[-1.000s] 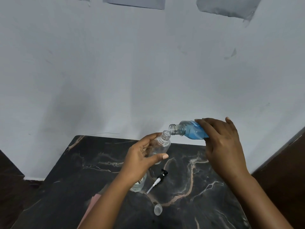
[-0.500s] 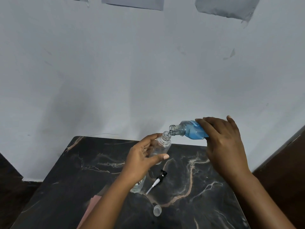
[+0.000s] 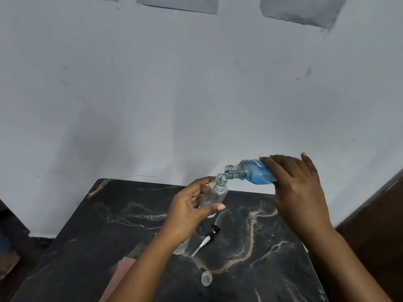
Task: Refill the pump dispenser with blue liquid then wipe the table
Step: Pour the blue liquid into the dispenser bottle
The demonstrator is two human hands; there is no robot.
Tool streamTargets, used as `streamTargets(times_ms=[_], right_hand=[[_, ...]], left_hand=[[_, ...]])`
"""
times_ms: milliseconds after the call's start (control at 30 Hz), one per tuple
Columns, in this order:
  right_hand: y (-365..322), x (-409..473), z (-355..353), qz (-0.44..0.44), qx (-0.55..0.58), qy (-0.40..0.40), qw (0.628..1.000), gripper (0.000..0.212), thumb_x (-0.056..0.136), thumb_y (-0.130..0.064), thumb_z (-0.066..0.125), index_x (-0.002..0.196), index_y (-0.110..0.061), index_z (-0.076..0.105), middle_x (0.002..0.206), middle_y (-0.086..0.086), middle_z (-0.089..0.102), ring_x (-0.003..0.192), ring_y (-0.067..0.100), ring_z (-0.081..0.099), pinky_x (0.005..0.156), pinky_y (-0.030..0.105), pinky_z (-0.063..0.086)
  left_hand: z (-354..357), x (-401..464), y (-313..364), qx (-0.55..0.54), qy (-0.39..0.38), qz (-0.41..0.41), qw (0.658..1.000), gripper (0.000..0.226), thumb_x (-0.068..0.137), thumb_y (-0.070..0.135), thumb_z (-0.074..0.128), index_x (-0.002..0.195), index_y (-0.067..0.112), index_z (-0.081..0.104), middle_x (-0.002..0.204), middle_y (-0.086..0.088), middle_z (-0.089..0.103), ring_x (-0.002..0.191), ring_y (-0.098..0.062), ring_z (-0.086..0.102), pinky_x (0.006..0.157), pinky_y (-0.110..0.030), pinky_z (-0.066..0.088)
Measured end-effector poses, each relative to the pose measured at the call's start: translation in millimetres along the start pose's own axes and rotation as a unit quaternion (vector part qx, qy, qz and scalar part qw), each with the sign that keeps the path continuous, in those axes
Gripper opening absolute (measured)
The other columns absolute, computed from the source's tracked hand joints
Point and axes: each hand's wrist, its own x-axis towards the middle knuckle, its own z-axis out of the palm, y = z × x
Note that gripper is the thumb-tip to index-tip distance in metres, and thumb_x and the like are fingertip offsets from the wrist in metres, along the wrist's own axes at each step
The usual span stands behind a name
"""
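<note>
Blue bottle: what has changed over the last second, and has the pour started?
The right hand tipped the blue bottle further and brought its mouth down to the rim of the clear bottle; a thin blue stream now runs in, with a little blue showing at its base. Both grips are unchanged; the left hand still holds the clear bottle tilted. The pump and cap lie where they were on the table.

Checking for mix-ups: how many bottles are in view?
3: clear dispenser bottle in left hand; blue-liquid bottle in right hand; a third clear bottle, mostly hidden behind the left wrist.
</note>
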Motion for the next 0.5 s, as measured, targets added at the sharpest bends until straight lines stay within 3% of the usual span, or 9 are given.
streamTargets(times_ms=[133,300,500], right_hand=[[0.9,0.5,0.4,-0.002,-0.004,-0.004,1.000,0.060,0.068,0.017,0.072,0.122,-0.009,0.066,0.113,0.015,0.067,0.103,0.037,0.061,0.109,0.056,0.034],[3.0,1.1,0.9,-0.005,-0.009,0.000,1.000,0.061,0.067,0.018,0.072,0.121,-0.009,0.066,0.113,0.015,0.067,0.103,0.038,0.062,0.109,0.057,0.034],[6.9,0.4,2.0,-0.006,-0.013,-0.002,1.000,0.062,0.068,0.018,0.071,0.123,-0.010,0.065,0.114,0.015,0.066,0.104,0.038,0.061,0.110,0.056,0.033]], left_hand=[[0.9,0.9,-2.1,-0.002,-0.004,-0.002,1.000,0.057,0.070,0.019,0.086,0.113,0.048,0.063,0.116,0.013,0.071,0.110,-0.007,0.067,0.094,-0.021,0.053],[2.8,1.3,-1.2,-0.005,-0.003,-0.003,1.000,0.057,0.070,0.018,0.086,0.111,0.050,0.063,0.114,0.016,0.071,0.107,-0.004,0.068,0.087,-0.014,0.052],[4.7,1.6,-0.8,-0.010,-0.003,-0.004,1.000,0.056,0.070,0.020,0.086,0.111,0.050,0.063,0.114,0.015,0.072,0.106,-0.004,0.068,0.086,-0.015,0.053]])
